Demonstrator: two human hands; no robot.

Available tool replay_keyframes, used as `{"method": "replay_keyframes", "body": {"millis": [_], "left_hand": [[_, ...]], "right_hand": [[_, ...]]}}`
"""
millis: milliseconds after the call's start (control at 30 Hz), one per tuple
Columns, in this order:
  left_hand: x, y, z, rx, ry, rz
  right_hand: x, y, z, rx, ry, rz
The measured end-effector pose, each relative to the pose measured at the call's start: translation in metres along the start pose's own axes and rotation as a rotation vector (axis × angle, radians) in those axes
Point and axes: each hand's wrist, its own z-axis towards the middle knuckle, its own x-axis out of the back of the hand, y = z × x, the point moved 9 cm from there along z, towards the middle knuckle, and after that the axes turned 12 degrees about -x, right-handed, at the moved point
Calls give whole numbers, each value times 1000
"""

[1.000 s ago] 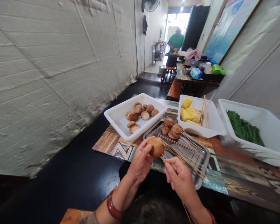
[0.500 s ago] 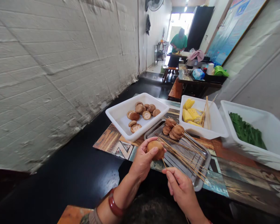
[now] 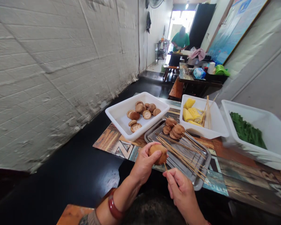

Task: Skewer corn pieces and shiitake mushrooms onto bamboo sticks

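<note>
My left hand grips a brown mushroom, fingers curled round its cap, just over the near edge of the bench. My right hand is pinched shut on a thin skewer, whose tip meets the underside of the mushroom; how deep it sits I cannot tell. Both hands hover at the near rim of a metal tray.

On that tray a spread of bare sticks fans toward its near right corner, and at its far end lies a small heap of skewered mushrooms.

Touching the tray's far left side is a white tub with loose mushrooms gathered toward its far right corner. Beyond the tray, toward the far edge of the bench, a second white tub holds corn pieces with sticks standing up from them. At the right end of the bench a bigger white tub carries dark greens along its left wall.

A red bangle circles my left wrist. To my left runs a white brick wall. Far down the room a person in a green top stands at another table crowded with things too small to tell.
</note>
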Motion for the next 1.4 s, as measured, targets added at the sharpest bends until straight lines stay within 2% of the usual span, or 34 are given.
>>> {"method": "replay_keyframes", "body": {"millis": [233,467,700,900,1133,1400], "left_hand": [[-6,-10,-6,28,-37,-19],[-2,-1,-3,5,-5,-58],[-1,-3,0,55,25,-186],[-2,-8,1,47,1,-170],[4,-10,2,44,48,-131],[5,-12,2,11,90,-78]], "right_hand": [[1,-10,8,-3,6,41],[-6,-16,15,-63,-115,133],[-2,-11,15,-40,-62,139],[-2,-8,17,-30,-69,138],[-5,-2,16,-50,-96,158],[-3,-1,20,-23,-18,120]]}}
